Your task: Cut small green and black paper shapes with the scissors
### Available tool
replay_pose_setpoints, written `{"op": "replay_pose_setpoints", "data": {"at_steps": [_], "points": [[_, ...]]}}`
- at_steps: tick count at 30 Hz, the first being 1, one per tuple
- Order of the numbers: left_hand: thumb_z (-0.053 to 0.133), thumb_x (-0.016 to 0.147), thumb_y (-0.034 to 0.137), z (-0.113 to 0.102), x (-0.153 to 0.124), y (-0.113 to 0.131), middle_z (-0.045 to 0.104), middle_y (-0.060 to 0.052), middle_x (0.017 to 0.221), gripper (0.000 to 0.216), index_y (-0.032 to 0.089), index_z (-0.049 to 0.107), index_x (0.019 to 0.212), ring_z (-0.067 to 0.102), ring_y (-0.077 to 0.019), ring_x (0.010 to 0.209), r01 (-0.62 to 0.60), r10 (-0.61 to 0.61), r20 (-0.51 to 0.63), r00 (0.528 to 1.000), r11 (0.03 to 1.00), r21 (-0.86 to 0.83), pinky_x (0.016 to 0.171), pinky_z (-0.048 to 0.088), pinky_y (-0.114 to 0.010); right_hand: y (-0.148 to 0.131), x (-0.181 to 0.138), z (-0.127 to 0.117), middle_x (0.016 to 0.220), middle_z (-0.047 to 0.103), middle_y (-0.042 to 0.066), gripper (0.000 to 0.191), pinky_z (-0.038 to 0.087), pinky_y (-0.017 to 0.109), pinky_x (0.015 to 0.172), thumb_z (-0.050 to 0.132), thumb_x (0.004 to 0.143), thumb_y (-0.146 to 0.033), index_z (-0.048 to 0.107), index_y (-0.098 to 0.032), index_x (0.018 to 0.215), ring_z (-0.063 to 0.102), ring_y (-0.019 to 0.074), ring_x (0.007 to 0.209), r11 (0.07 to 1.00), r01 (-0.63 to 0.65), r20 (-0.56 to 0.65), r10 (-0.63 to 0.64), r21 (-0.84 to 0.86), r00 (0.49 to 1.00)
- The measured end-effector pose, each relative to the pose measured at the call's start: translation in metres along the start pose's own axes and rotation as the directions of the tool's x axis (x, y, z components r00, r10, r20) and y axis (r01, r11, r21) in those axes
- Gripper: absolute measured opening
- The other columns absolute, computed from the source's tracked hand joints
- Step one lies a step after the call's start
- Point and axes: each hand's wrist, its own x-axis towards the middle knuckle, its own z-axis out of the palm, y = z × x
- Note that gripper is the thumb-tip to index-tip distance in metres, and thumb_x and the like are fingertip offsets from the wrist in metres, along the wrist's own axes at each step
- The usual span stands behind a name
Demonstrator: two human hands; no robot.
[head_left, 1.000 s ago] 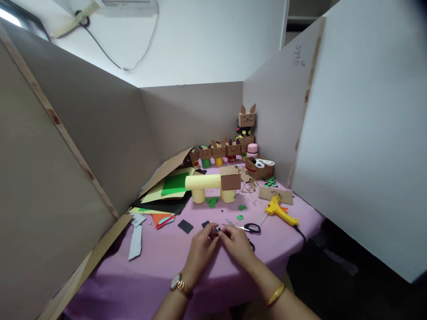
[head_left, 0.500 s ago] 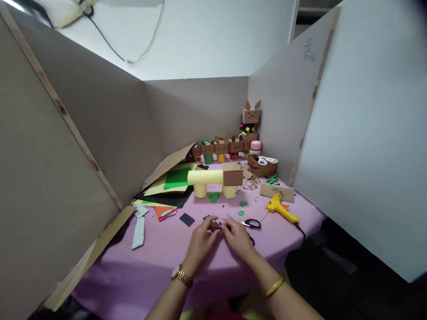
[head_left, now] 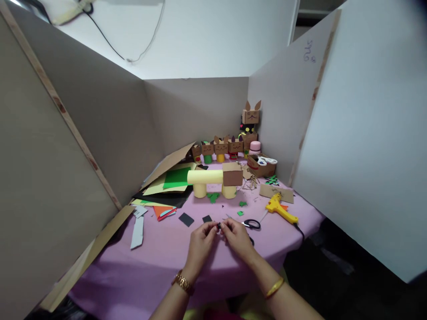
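Note:
Between the fingertips of both hands is a small black piece, probably paper, mostly covered by the fingers. My left hand pinches it from the left, and my right hand from the right. Black-handled scissors lie beside my right hand, partly hidden by it. Two black paper rectangles, one at the left and a smaller one near my left fingers, rest on the cloth. Beyond the hands stands a pale yellow paper-tube figure with a brown cardboard box at its right end.
A yellow glue gun lies at the right by a cardboard strip. Coloured sheets are stacked at the left. Several box-headed figures line the back. White scissors sit on a small box. Grey panels enclose the table.
My left fingers have closed in from a looser, raised pose onto the small black piece. The left wrist has turned, and the smaller black rectangle shows more fully.

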Motion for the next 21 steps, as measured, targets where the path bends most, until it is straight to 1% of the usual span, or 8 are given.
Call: {"op": "replay_pose_setpoints", "data": {"at_steps": [3, 6, 11, 16, 21], "points": [[0.058, 0.075, 0.028, 0.0014, -0.0014, 0.0017, 0.073, -0.006, 0.088, 0.02, 0.018, 0.07, 0.089, 0.065, -0.0207, 0.081, 0.007, -0.007, 0.023, 1.0, 1.0, -0.016, 0.075, 0.049, -0.03, -0.0001, -0.0001, -0.0005, 0.049, 0.05, -0.005, 0.024, 0.038, 0.021, 0.045, 0.047, 0.084, -0.031, 0.056, -0.018, 0.066, 0.047, 0.0114, 0.043, 1.0, 0.017, -0.007, -0.017, 0.0, 1.0], [0.06, 0.074, 0.026, 0.0021, 0.0006, 0.0007, 0.073, -0.006, 0.084, 0.02, 0.016, 0.07, 0.087, 0.066, -0.0208, 0.078, 0.03, -0.028, 0.026, 0.999, 0.999, -0.046, 0.072, 0.051, -0.029, 0.0003, -0.0003, -0.0006, 0.05, 0.05, -0.005, 0.023, 0.037, 0.021, 0.046, 0.048, 0.084, -0.03, 0.056, -0.018, 0.066, 0.047, 0.0116, 0.045, 1.0, 0.031, -0.01, -0.031, -0.004, 0.999], [0.061, 0.073, 0.025, 0.001, 0.0024, -0.0003, 0.073, -0.007, 0.08, 0.019, 0.013, 0.069, 0.084, 0.066, -0.0199, 0.075, 0.06, -0.058, 0.022, 0.998, 0.993, -0.102, 0.07, 0.051, -0.029, 0.0017, -0.0009, -0.0001, 0.052, 0.052, -0.004, 0.023, 0.037, 0.021, 0.047, 0.047, 0.085, -0.029, 0.057, -0.018, 0.068, 0.048, 0.0116, 0.045, 0.999, 0.036, -0.008, -0.036, -0.009, 0.999], [0.062, 0.072, 0.027, 0.0007, 0.0017, -0.0007, 0.072, -0.007, 0.081, 0.02, 0.013, 0.068, 0.085, 0.065, -0.0199, 0.075, 0.099, -0.097, 0.018, 0.995, 0.982, -0.162, 0.07, 0.051, -0.03, 0.002, -0.0012, -0.0002, 0.052, 0.053, -0.004, 0.023, 0.037, 0.022, 0.046, 0.046, 0.085, -0.031, 0.056, -0.019, 0.069, 0.049, 0.0117, 0.044, 0.999, 0.035, -0.004, -0.035, -0.012, 0.999], [0.063, 0.069, 0.025, 0.0017, 0.0022, -0.0024, 0.072, -0.007, 0.078, 0.02, 0.013, 0.067, 0.084, 0.065, -0.0187, 0.073, 0.134, -0.132, 0.024, 0.991, 0.962, -0.238, 0.068, 0.051, -0.029, 0.0023, -0.0013, 0.0002, 0.052, 0.053, -0.004, 0.023, 0.037, 0.022, 0.047, 0.047, 0.085, -0.031, 0.056, -0.019, 0.068, 0.049, 0.0116, 0.044, 0.999, 0.039, -0.007, -0.039, -0.015, 0.999]]}}
